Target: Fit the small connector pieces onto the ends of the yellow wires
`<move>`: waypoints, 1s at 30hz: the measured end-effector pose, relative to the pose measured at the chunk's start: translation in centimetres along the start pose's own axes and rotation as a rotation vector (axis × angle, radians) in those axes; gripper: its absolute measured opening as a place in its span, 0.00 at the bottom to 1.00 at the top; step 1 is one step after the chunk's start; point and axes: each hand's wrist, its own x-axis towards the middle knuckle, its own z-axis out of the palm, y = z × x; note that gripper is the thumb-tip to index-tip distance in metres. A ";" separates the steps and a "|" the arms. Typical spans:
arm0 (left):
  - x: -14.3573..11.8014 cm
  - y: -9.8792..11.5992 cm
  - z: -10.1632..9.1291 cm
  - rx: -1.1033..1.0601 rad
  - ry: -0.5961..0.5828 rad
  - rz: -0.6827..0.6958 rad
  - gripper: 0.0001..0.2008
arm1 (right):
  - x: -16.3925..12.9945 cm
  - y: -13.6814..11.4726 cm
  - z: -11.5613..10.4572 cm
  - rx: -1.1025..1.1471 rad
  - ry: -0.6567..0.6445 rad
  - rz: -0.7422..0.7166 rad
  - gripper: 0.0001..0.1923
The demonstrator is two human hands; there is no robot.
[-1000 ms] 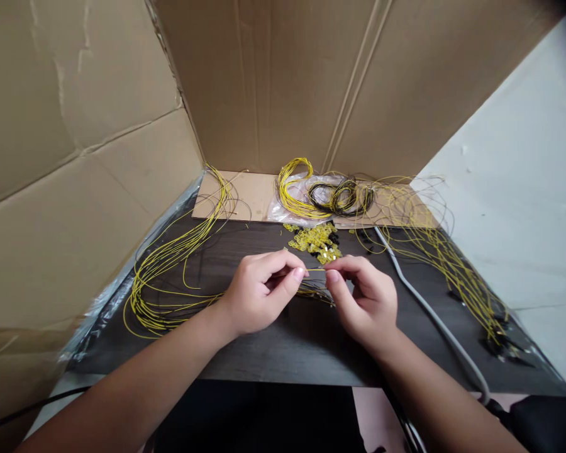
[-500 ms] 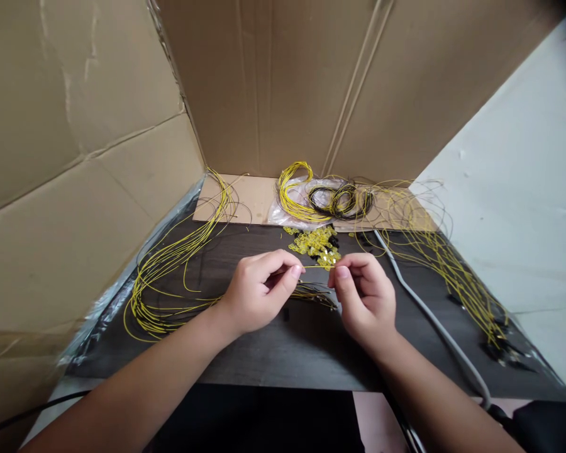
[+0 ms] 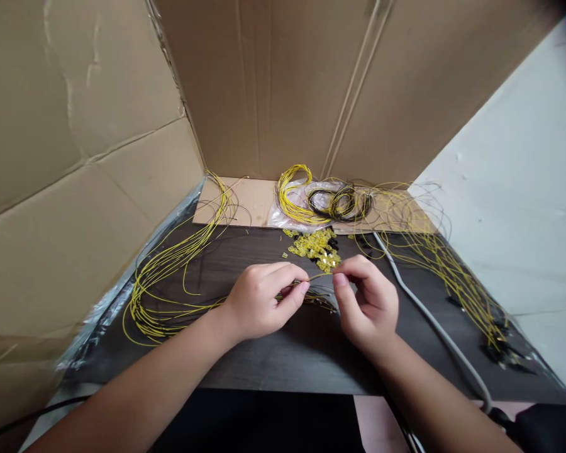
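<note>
A short stretch of yellow wire (image 3: 321,275) runs between my two hands above the dark tabletop. My left hand (image 3: 266,296) pinches it between thumb and forefinger. At the other end, the thumb and forefinger of my right hand (image 3: 366,302) are closed on the wire; whatever else those fingertips cover is hidden. Just beyond lies a pile of small clear-yellow plastic pieces (image 3: 311,244) mixed with black ones. Below the left hand, a bundle of yellow and black wires (image 3: 158,314) curves from the left, its ends (image 3: 327,304) lying between the hands.
Coiled yellow wire (image 3: 295,207) and black wire (image 3: 342,202) rest on a plastic bag at the back. More yellow wires (image 3: 448,277) with black ends spread along the right. A grey cable (image 3: 419,305) crosses the table. Cardboard walls (image 3: 292,88) stand left and behind.
Both hands have shifted slightly down, and the wire between them now slants and bends a little instead of lying straight. Each hand keeps its pinch.
</note>
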 end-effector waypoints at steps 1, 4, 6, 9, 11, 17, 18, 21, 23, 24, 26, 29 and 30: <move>0.0 0.0 0.0 -0.008 -0.015 -0.004 0.04 | 0.1 0.0 0.0 -0.002 -0.006 -0.005 0.05; 0.0 0.2 -0.1 -0.048 -0.056 -0.007 0.04 | 0.2 0.1 -0.2 -0.005 -0.024 -0.006 0.04; 0.0 0.4 -0.2 -0.085 -0.069 0.000 0.04 | 0.3 0.0 -0.2 0.006 -0.058 -0.012 0.04; 0.0 0.5 -0.1 -0.105 -0.072 0.003 0.04 | 0.3 -0.1 -0.1 0.028 -0.140 -0.036 0.05; 0.0 0.6 -0.1 -0.103 -0.072 0.003 0.05 | 0.3 -0.2 0.0 0.027 -0.183 -0.051 0.05; -0.1 0.4 -0.1 -0.163 -0.052 -0.019 0.04 | 0.3 -0.3 0.1 0.010 -0.213 -0.073 0.06; -0.1 0.4 -0.1 -0.179 -0.050 -0.031 0.04 | 0.3 -0.3 0.1 0.012 -0.213 -0.070 0.06; -0.1 0.4 -0.2 -0.210 -0.042 -0.079 0.04 | 0.3 -0.4 0.1 0.020 -0.217 -0.057 0.06; -0.1 0.5 -0.2 -0.224 -0.036 -0.099 0.04 | 0.2 -0.4 0.1 0.029 -0.218 -0.053 0.06; -0.1 0.5 -0.3 -0.231 -0.032 -0.102 0.04 | 0.2 -0.4 0.1 0.033 -0.217 -0.051 0.07; 0.0 0.6 -0.3 -0.243 -0.020 -0.101 0.04 | 0.2 -0.4 0.1 0.036 -0.209 -0.052 0.07; 0.0 0.7 -0.4 -0.246 0.001 -0.104 0.04 | 0.2 -0.3 0.2 0.033 -0.196 -0.050 0.08; 0.0 0.7 -0.4 -0.246 0.007 -0.106 0.04 | 0.2 -0.3 0.2 0.033 -0.191 -0.048 0.08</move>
